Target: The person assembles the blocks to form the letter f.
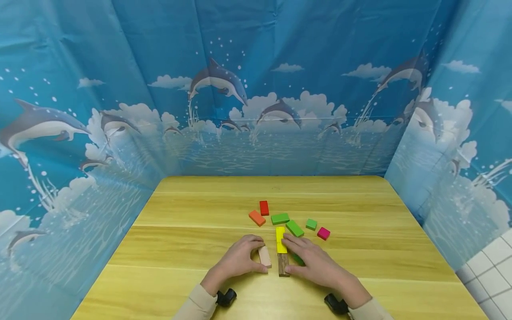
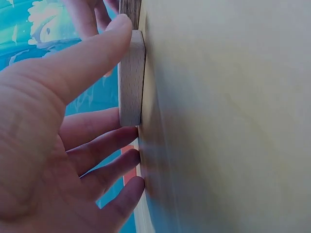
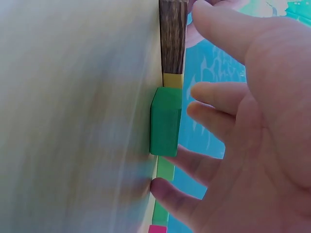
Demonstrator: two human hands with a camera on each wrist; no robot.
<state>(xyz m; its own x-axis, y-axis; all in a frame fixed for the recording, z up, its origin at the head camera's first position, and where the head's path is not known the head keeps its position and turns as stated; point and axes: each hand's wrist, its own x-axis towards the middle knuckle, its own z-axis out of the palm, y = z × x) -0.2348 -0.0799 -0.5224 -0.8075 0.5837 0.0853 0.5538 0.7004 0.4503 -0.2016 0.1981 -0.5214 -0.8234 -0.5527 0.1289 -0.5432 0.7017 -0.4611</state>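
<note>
Overall, the wooden table (image 1: 192, 249) sits inside a blue dolphin-print backdrop (image 1: 120, 89); all blocks lie right of centre, toward the near edge.

Far cluster, lying flat: orange block (image 1: 257, 218), red block (image 1: 264, 207), two green blocks (image 1: 280, 218) (image 1: 294, 228), a small green cube (image 1: 311, 224), a pink cube (image 1: 323, 233).

Near group: yellow block (image 1: 281, 239) and dark brown block (image 1: 283, 264) lie end to end in a line running far to near. Pale wood block (image 1: 264, 256) lies just to their left, a narrow gap between.

Left hand (image 1: 238, 259): curled over the pale block's left side. Left wrist view shows the thumb tip on one end of the pale wood block (image 2: 131, 77) and the other fingers bent at the table beside it, so it reads as a light pinch.

Right hand (image 1: 316, 262): fingers fairly straight, fingertips on the yellow block, thumb at the dark block's right side. Another green block (image 3: 165, 121) lies under the palm, just right of the line; no finger is curled round it.

Judgement: the step in hand looks like bringing the pale block alongside the yellow-brown line. To do it well, slide it flat rather than lift it, keep the right fingertips pressing down so the line does not skew, and square the near ends last.
</note>
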